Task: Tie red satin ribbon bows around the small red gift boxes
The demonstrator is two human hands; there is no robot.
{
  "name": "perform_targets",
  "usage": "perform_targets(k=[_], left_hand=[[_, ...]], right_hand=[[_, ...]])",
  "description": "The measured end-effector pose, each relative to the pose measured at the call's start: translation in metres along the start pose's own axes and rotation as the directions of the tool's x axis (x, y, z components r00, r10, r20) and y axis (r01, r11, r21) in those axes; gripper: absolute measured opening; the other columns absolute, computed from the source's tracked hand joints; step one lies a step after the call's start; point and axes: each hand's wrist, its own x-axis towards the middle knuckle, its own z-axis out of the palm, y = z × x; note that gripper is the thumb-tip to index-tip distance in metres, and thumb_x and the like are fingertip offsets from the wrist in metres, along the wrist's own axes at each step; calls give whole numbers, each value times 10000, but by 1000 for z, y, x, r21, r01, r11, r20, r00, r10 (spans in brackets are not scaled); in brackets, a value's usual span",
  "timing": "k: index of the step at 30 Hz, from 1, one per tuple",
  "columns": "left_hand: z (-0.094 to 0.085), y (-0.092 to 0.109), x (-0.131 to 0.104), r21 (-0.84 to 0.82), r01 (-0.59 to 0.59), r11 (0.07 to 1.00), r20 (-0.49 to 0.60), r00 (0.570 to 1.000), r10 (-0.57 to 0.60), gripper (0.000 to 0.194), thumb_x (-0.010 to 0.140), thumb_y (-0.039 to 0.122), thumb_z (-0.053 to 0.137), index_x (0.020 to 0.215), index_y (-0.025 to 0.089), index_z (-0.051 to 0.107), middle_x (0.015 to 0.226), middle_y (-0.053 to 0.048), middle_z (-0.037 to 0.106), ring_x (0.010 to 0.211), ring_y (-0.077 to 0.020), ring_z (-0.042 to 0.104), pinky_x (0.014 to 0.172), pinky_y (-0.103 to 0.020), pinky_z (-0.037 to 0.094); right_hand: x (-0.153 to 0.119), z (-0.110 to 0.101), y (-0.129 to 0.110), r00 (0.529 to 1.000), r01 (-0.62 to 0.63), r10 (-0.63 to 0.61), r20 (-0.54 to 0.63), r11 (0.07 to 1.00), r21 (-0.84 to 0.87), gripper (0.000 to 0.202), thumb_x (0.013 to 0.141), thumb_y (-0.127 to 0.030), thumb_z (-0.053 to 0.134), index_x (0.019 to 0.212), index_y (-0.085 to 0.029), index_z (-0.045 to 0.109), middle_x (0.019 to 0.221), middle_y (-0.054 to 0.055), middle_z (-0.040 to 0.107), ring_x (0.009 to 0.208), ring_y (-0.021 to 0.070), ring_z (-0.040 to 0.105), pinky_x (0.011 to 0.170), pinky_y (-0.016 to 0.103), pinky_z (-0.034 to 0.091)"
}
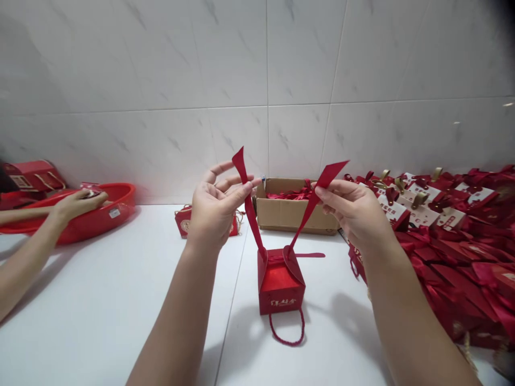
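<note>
A small red gift box [281, 295] with pale lettering stands upright on the white table, a twisted cord handle [286, 343] lying in front of it. Red ribbon [252, 222] runs up from slots in its top flaps, one end to each side. My left hand [215, 206] pinches the left end between thumb and finger, its other fingers spread. The right end is gripped in the fingertips of my right hand [346, 203]. Both ribbon ends are raised well above the box in a V. Behind the box's right side, a thin red strip [311, 255] sticks out.
A cardboard box [298, 217] holding red ribbons stands behind, beside a red box with cord [184, 221]. Many finished-looking red boxes [450, 273] crowd the right. At left, another person's hands [78, 203] hold something over a red basin [120, 206]. A tiled wall closes the back.
</note>
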Motion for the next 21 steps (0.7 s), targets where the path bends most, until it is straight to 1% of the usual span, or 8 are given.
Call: perform_targets(k=[2, 5, 8, 12, 14, 17, 21], left_hand=[[3, -3, 2, -6, 27, 1000, -7, 1000, -27, 398, 602, 207, 794, 959, 170, 623, 862, -65, 712, 797, -199, 697, 765, -312, 565], [11, -4, 3, -15, 59, 998, 19, 998, -59, 276, 626, 281, 777, 849, 160, 669, 842, -61, 719, 768, -194, 697, 737, -303, 567], [21, -1, 2, -30, 76, 997, 54, 996, -74, 238, 673, 337, 737, 834, 168, 691, 841, -59, 721, 756, -187, 696, 712, -292, 563], [29, 4, -2, 4, 74, 997, 88, 993, -75, 234, 702, 358, 710, 858, 184, 705, 864, -58, 723, 789, -187, 689, 707, -281, 554], [30, 4, -4, 26, 40, 999, 61, 997, -41, 217, 709, 355, 706, 862, 201, 706, 906, -52, 722, 833, -180, 679, 721, -273, 550], [31, 3, -8, 47, -45, 998, -12, 999, 46, 193, 698, 331, 720, 854, 217, 708, 949, -45, 720, 870, -167, 666, 753, -266, 545], [33, 5, -13, 83, -126, 988, -67, 989, 132, 265, 676, 307, 744, 924, 229, 696, 880, -32, 727, 841, -176, 678, 739, -271, 552]], right_hand=[[-2, 5, -3, 998, 39, -39, -41, 999, -6, 281, 636, -419, 753, 794, -193, 694, 760, 26, 671, 667, 125, 606, 566, 248, 483], [-4, 8, -6, 995, 66, -67, -71, 998, -16, 276, 662, -439, 727, 785, -193, 700, 777, 40, 681, 715, 145, 623, 584, 260, 502], [-3, 9, -9, 993, 92, -92, -78, 996, -9, 271, 682, -451, 708, 797, -205, 706, 793, 40, 687, 740, 150, 629, 602, 262, 510], [-2, 9, -9, 989, 120, -122, -89, 992, -24, 290, 700, -472, 686, 816, -207, 706, 813, 40, 689, 757, 155, 633, 619, 269, 514], [-2, 9, -10, 985, 133, -136, -108, 991, -33, 297, 706, -481, 676, 815, -206, 704, 811, 39, 687, 762, 155, 633, 618, 266, 513], [-3, 10, -11, 980, 147, -151, -128, 988, -45, 292, 714, -485, 667, 796, -208, 704, 794, 36, 682, 756, 150, 628, 612, 260, 504], [-4, 10, -12, 976, 155, -160, -146, 987, -46, 277, 718, -476, 663, 792, -212, 706, 770, 33, 673, 748, 152, 621, 611, 266, 493]])
